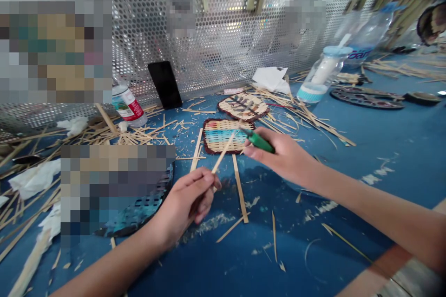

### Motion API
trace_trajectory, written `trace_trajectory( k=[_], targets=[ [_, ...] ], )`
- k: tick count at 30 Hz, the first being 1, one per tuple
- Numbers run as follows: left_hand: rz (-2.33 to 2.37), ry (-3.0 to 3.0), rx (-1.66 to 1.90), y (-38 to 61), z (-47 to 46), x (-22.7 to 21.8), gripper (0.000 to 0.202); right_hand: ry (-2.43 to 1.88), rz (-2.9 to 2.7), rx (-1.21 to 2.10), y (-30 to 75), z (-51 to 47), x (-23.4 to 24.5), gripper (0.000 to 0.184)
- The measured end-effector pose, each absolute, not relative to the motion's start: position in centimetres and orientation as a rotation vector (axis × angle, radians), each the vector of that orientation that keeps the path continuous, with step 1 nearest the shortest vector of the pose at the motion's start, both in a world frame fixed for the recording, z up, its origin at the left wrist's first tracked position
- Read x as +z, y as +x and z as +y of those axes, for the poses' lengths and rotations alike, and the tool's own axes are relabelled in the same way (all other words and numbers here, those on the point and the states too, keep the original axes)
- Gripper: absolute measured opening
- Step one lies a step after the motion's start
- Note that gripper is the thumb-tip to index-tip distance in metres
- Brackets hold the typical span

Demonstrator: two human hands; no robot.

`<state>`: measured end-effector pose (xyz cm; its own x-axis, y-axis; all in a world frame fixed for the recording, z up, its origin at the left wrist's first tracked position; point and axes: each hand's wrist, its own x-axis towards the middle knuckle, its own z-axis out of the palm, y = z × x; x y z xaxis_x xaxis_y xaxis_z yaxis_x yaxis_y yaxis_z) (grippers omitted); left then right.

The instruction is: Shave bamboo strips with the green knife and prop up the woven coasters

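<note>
My left hand [191, 199], at lower centre, pinches a thin flat bamboo strip [223, 154] that slants up to the right. My right hand [275, 151] is closed around a small green-handled tool [259, 141]. Its narrow dark tip points up-left, close to the strip's upper end; whether they touch I cannot tell. Just behind both hands lies a small woven panel [218, 135] with a dark rim and blue and pink colouring. A leaf-shaped woven piece [244, 105] with dark patterning lies beyond it. Another bamboo strip [240, 190] lies between my hands on the table.
Loose strips and shavings [149, 132] cover the left of the blue table [334, 185]. A phone [165, 84] leans on the perforated metal screen [223, 51], beside a bottle [128, 106]. A lidded jar [320, 74] and palette [365, 97] stand right. A blue woven piece [153, 202] lies left.
</note>
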<state>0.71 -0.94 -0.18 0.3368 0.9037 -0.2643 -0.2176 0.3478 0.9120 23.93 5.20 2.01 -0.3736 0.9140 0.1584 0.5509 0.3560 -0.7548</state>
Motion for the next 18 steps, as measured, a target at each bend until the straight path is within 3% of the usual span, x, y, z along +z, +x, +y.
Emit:
trace_trajectory(
  k=[3, 10, 18],
  targets=[
    [0.840, 0.747, 0.925, 0.3, -0.5, 0.0, 0.019, -1.333, -2.279, 0.556, 23.6, 4.4, 2.1, 0.050],
    [0.773, 0.743, 0.856, -0.1, -0.6, 0.2, 0.023, -1.235, -2.489, 0.683, 23.2, 3.1, 2.4, 0.055],
    [0.723, 0.685, 0.817, -0.1, -0.4, 0.7, 0.025, -1.263, -2.476, 0.369, 23.2, 3.0, 2.3, 0.059]
  ],
)
